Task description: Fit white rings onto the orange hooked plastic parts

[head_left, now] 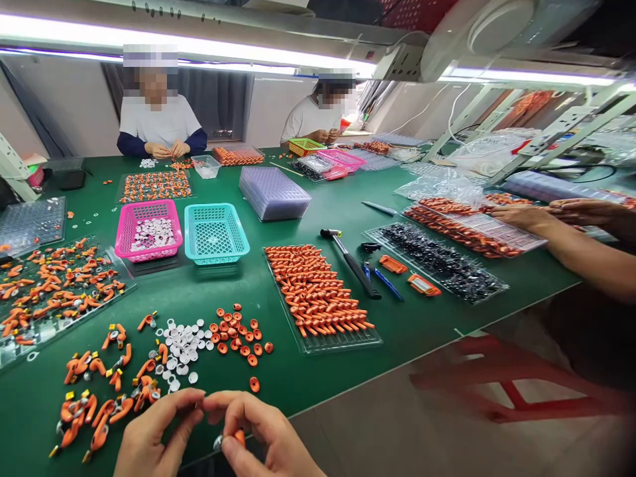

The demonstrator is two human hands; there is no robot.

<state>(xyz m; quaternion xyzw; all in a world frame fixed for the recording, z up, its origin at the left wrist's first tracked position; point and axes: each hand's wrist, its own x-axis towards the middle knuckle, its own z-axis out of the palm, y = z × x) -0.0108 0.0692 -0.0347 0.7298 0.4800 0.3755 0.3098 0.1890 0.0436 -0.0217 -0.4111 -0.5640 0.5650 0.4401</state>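
Observation:
At the bottom centre, my left hand [161,434] has its thumb and fingers pinched together; whatever lies between the fingertips is too small to name. Close beside it, my right hand [261,434] is curled round an orange part [240,437] with a small round silvery piece [218,442] at its end. The two hands' fingertips nearly meet. Beyond them lie a heap of white round caps [183,348] and scattered orange cups [241,334]. Orange curved pieces with yellow tips [119,404] are spread to the left of the caps.
A tray of orange parts [322,298] stands right of centre, near a hammer [352,262]. Pink [149,232] and turquoise [216,233] baskets sit farther back. A full tray [59,291] is at left. Another person's hands [527,218] work at right; two people sit opposite.

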